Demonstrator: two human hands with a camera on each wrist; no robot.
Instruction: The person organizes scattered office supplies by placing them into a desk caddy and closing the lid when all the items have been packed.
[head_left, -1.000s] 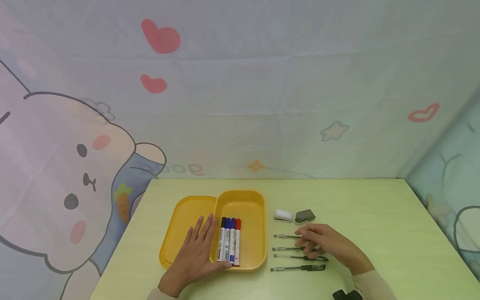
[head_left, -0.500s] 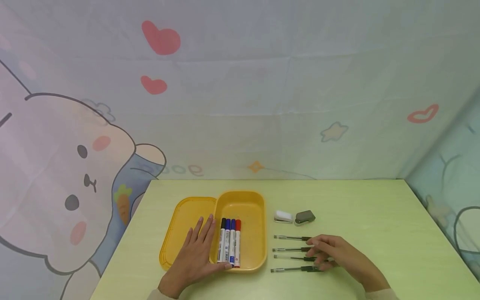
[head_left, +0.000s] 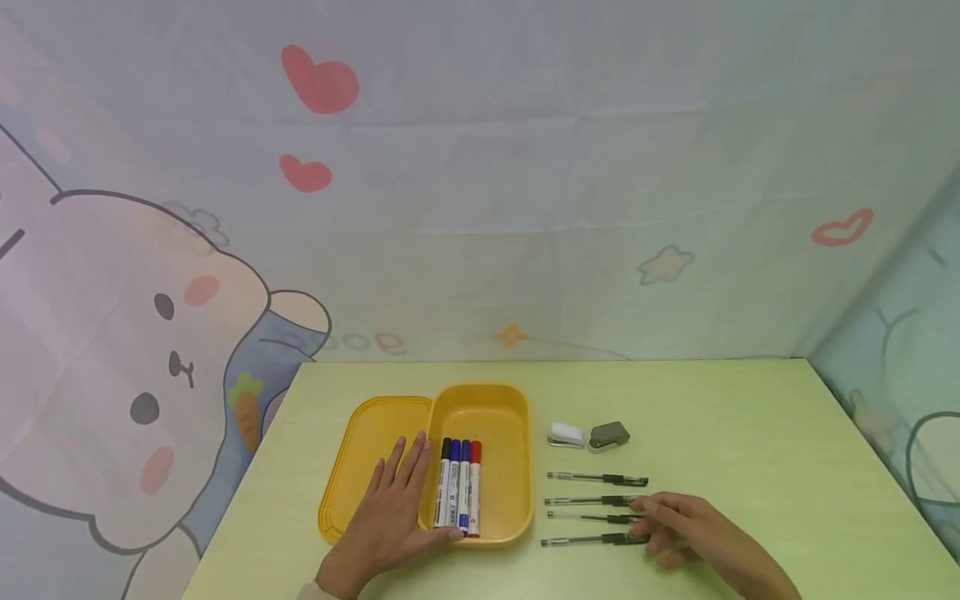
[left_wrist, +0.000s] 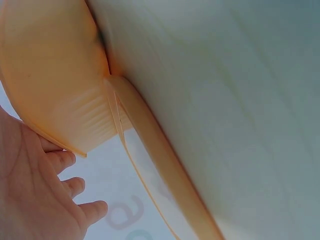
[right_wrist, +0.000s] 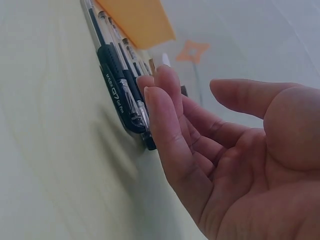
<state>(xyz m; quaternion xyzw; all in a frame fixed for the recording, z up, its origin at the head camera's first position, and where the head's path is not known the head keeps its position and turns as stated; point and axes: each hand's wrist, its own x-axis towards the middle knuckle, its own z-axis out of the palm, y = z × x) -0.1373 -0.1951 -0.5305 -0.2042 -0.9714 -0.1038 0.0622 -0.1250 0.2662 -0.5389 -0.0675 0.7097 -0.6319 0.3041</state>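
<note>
My left hand (head_left: 390,512) lies with straight fingers over the near left side of a yellow plastic box (head_left: 506,467). Its thumb rests at the near rim, and in the left wrist view fingers (left_wrist: 62,160) touch the box's edge. Several whiteboard markers (head_left: 453,492) with black, blue and red caps lie side by side inside. My right hand (head_left: 686,529) hovers at the capped ends of several gel pens (head_left: 570,541) lying in a column on the table. In the right wrist view its fingers are loosely bent, the thumb apart, and nothing is held.
The yellow lid (head_left: 352,467) lies flat left of the box, partly under my left hand. Behind the pens sit a small white stapler-like object (head_left: 566,434) and a grey one (head_left: 609,435). A printed cloth (head_left: 480,208) hangs behind the pale green table (head_left: 720,417).
My right hand has drawn back to the right and nearer along the pens, uncovering the farthest pen wholly. The left hand, box and markers stay in place.
</note>
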